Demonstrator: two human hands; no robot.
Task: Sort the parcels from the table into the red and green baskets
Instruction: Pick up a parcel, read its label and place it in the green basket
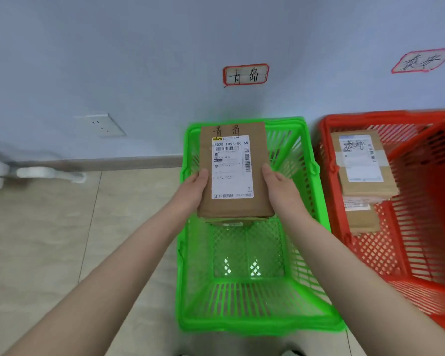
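Observation:
I hold a brown cardboard parcel with a white shipping label and handwritten characters on top, over the far half of the green basket on the floor. My left hand grips its left edge and my right hand grips its right edge. Beneath the parcel, part of another item shows inside the green basket. To the right, the red basket holds a stack of brown labelled parcels.
Handwritten signs are stuck to the wall above the green basket and above the red basket. A wall socket is at the left. A blurred white object lies by the skirting. The floor is beige tile.

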